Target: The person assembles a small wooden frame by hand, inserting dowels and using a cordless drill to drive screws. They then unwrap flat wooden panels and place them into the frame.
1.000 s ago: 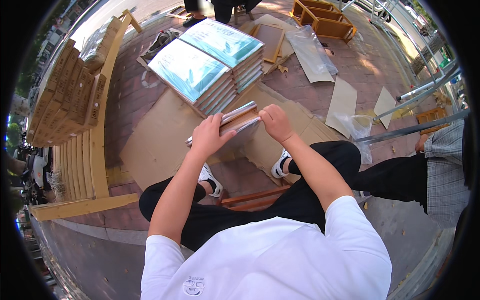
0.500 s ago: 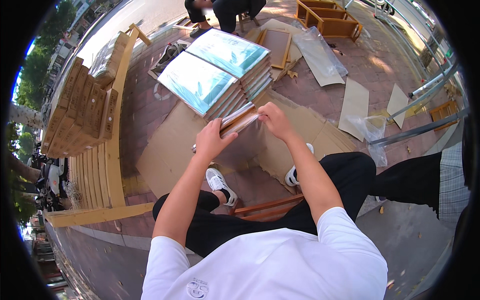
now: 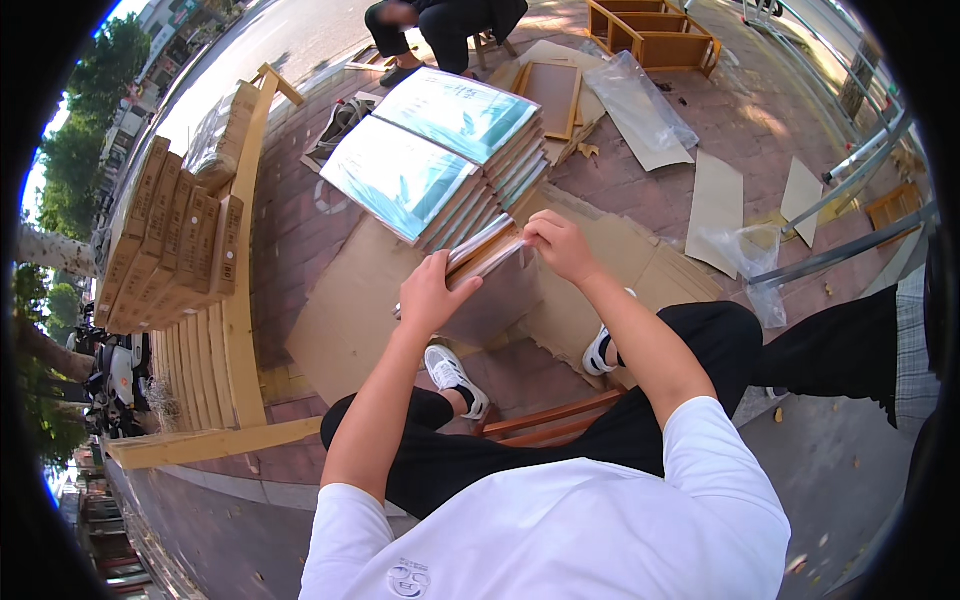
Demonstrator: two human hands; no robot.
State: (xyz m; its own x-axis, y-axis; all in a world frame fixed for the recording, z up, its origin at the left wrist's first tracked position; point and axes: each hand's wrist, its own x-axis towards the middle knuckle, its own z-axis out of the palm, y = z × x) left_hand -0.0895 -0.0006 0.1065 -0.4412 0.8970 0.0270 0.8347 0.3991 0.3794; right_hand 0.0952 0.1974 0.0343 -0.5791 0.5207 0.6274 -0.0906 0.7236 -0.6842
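Upright in front of me stands a thin wood-toned panel [image 3: 487,254] with silvery edges; a clear plastic film [image 3: 505,305] hangs about its lower part. My left hand [image 3: 430,292] is wrapped over its near left edge, thumb on the top. At the right corner, my right hand [image 3: 562,246] pinches the film's edge between thumb and fingers. Just beyond stand two stacks side by side, a nearer stack [image 3: 395,180] and a farther stack [image 3: 460,112] of flat plastic-wrapped panels with white and turquoise tops. Most of the panel's face is hidden from above.
Flattened cardboard [image 3: 345,305] covers the paving under the panel. A wooden bench [image 3: 245,350] at left bears several brown cartons [image 3: 170,240]. Far off, a person [image 3: 455,30] sits; a small wooden cabinet-like frame [image 3: 655,40], plastic sheet [image 3: 640,95] and board pieces [image 3: 715,210] lie right.
The whole view has shifted slightly, moving the scene a little right and down. Both hands keep their hold on the panel and film.
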